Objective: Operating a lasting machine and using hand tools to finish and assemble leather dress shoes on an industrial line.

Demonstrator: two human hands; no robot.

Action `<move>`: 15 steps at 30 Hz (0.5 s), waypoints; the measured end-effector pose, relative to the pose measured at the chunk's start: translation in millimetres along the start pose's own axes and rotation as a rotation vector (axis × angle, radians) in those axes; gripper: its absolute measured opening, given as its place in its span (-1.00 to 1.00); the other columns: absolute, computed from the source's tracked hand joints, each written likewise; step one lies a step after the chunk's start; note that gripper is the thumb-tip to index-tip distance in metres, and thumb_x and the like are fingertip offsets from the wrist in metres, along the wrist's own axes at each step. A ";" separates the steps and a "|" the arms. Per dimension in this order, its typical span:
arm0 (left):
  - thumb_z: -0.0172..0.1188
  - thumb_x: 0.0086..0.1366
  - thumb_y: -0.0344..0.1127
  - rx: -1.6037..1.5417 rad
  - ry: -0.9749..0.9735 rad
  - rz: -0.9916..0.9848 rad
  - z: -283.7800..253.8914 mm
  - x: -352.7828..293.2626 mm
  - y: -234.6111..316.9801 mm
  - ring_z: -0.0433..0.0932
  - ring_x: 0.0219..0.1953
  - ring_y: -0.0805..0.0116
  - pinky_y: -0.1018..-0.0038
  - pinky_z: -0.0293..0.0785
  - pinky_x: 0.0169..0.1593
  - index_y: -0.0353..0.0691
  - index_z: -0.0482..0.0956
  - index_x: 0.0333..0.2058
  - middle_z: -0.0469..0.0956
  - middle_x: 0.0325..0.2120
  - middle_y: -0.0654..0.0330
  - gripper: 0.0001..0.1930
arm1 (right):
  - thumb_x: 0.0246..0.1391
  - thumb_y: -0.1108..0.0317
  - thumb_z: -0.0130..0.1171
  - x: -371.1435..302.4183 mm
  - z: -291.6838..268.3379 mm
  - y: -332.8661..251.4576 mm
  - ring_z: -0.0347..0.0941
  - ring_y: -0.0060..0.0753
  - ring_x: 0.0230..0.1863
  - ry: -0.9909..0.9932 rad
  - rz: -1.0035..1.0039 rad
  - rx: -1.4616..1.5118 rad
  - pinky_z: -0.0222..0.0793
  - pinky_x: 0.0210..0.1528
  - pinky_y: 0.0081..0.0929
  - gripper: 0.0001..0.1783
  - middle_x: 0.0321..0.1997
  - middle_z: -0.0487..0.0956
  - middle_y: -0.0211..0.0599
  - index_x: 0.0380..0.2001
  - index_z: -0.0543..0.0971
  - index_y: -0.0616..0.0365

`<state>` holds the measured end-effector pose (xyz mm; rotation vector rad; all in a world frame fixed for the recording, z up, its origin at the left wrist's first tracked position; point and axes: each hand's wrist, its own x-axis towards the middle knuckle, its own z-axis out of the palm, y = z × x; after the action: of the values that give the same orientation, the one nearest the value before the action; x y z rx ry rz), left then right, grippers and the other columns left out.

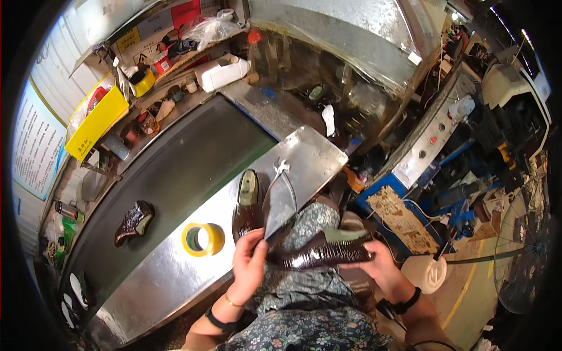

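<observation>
Left hand (249,262), right hand (378,266) gripped opposite ends of glossy dark-brown leather shoe (319,254); likely checking step, next move needed steadiness.

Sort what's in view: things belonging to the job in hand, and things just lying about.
Likely part of the job:
held shoe, right hand on it, left hand at its other end
second shoe, on the metal table
third shoe, on the dark belt

Apparently just lying about:
tape roll
white jug
yellow box
</observation>
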<state>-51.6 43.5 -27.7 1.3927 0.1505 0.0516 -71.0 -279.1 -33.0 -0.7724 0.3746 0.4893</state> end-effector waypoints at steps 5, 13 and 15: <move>0.28 0.18 -0.40 0.630 0.072 0.247 -35.7 27.1 -1.7 0.49 0.05 0.05 0.27 0.38 0.14 -0.31 0.50 -0.04 0.50 0.00 -0.05 -0.63 | 0.00 0.40 0.20 185.2 85.1 -74.6 0.52 -0.17 -0.07 0.137 -0.428 -0.044 0.56 -0.08 0.16 -0.57 -0.10 0.53 -0.20 -0.02 0.40 0.21; 0.38 0.08 -0.14 1.138 0.161 0.254 -13.3 98.6 -33.6 0.34 0.22 -0.17 0.17 0.32 0.23 -0.39 0.22 0.24 0.35 0.18 -0.22 -0.17 | -0.01 0.45 0.21 428.9 88.3 -100.4 0.57 -0.18 -0.13 0.384 -0.952 -1.222 0.46 -0.04 -0.29 -0.67 -0.18 0.63 -0.09 -0.11 0.56 0.20; 0.38 0.05 -0.08 1.062 0.194 0.094 -19.7 109.3 -25.9 0.39 0.17 -0.17 0.16 0.36 0.19 -0.41 0.25 0.22 0.38 0.14 -0.21 -0.16 | 0.09 0.39 0.23 385.3 114.1 -27.6 0.56 -0.39 -0.17 0.033 -0.743 -0.978 0.46 -0.08 -0.40 -0.70 -0.19 0.65 -0.25 -0.08 0.57 0.17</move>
<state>52.5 71.8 -64.7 2.4559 0.2967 0.2064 278.3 -104.1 -131.0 -1.7719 -0.1750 -0.0873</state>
